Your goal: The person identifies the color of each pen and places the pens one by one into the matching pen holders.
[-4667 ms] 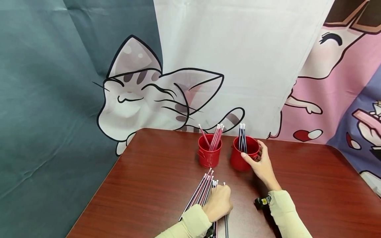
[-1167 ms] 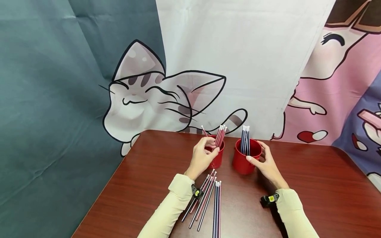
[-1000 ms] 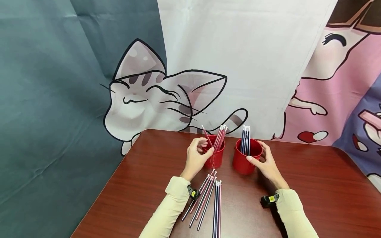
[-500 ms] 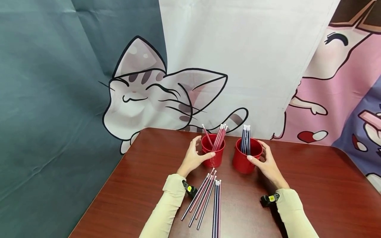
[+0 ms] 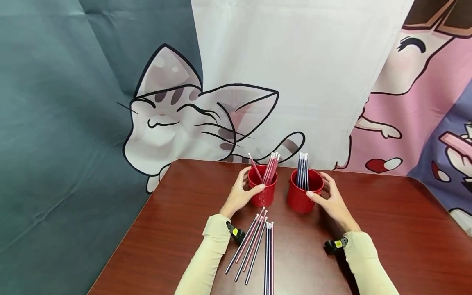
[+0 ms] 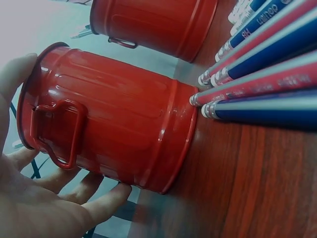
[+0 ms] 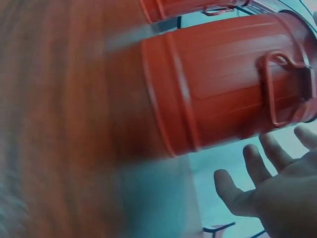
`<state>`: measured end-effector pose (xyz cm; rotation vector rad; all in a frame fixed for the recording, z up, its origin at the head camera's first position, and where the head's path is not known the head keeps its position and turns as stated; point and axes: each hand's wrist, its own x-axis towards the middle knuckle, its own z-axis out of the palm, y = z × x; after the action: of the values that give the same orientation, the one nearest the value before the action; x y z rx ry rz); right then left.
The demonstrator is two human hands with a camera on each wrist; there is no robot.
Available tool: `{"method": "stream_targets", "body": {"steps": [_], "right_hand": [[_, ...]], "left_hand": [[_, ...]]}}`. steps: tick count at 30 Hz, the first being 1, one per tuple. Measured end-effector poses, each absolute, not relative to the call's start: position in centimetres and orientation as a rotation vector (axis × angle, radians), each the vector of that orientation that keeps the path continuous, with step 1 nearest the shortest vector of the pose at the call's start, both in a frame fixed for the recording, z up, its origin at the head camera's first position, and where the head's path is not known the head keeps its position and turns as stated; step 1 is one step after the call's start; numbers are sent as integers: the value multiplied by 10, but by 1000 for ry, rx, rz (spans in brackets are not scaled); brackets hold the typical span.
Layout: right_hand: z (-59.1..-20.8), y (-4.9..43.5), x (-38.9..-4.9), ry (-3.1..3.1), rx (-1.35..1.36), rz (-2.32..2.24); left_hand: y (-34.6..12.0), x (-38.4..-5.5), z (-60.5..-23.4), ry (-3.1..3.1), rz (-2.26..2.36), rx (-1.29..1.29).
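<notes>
Two small red metal buckets with side handles stand side by side on the table. The left bucket (image 5: 263, 197) holds several pink pencils (image 5: 270, 172), one leaning apart to the left. My left hand (image 5: 236, 198) cups that bucket, thumb across its front and fingers round its left side; in the left wrist view the fingers (image 6: 106, 203) pass beside the handle (image 6: 77, 131). Dark blue pencils (image 5: 302, 174) stand in the right bucket (image 5: 298, 201). My right hand (image 5: 335, 205) grips its right side, thumb at the front rim, fingers behind; in the right wrist view they look spread.
Several mixed blue and pink pencils (image 5: 250, 246) lie fanned on the brown table (image 5: 177, 229) in front of the left bucket. A straighter bunch (image 5: 268, 258) lies just right of them. A printed cloth (image 5: 250, 49) hangs behind the table.
My left hand has gone from the loose pencils up to the left bucket, then drawn off its pencils to the bucket's side. Blue pencils were added to the right bucket. The right hand stays.
</notes>
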<state>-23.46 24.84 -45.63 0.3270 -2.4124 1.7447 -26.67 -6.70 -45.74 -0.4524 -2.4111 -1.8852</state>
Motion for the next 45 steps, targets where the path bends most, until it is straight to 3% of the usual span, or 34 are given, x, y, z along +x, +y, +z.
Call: {"method": "stream_targets", "body": {"steps": [10,17,27,45], "right_hand": [[-424,242,-220,-1884,158,1791],[-397,221,-206,-1663,343,1855],[-394,186,-184,-2250,416,1624],[-437,121,-172,-3181,393,1062]], "left_hand": [[-66,-267,-456,-2397,-1900,-501],[-69,-268,-459,-2419,-1899,-478],[-70,-267,-461,-2440,-1894,-476],[-68,-265,-462,-2425,-1947,-464]]}}
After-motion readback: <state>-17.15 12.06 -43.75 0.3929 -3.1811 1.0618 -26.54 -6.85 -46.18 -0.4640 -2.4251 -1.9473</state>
